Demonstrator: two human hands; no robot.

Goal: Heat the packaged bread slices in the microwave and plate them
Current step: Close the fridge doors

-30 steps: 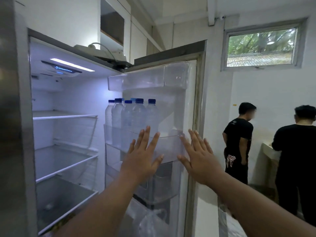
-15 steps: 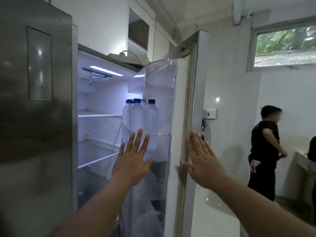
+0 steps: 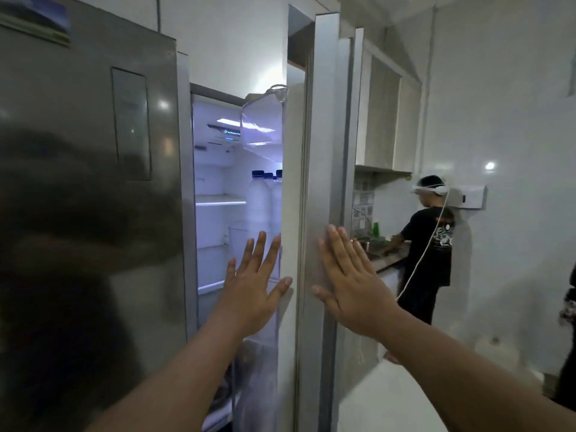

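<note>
The right door [image 3: 318, 157] of a steel side-by-side fridge stands partly ajar, its edge towards me. My left hand [image 3: 254, 285] is spread flat on the inner side of that door, over its lower bin. My right hand [image 3: 350, 275] lies flat with fingers apart on the door's outer steel face. Neither hand holds anything. Water bottles [image 3: 265, 198] with blue caps stand in the door bin. The lit fridge interior [image 3: 215, 194] shows bare shelves. No bread package, microwave or plate is in view.
The fridge's left door [image 3: 90, 213] is closed and fills the left side. A person in a black shirt [image 3: 428, 244] stands at a counter with a sink [image 3: 374, 247] behind the door. White wall cabinets [image 3: 386, 116] hang above it. White floor lies at lower right.
The fridge door has swung a good way towards closed, narrowing the gap. Both hands stayed on it, the right one now on the outer face. My view has turned to the right.
</note>
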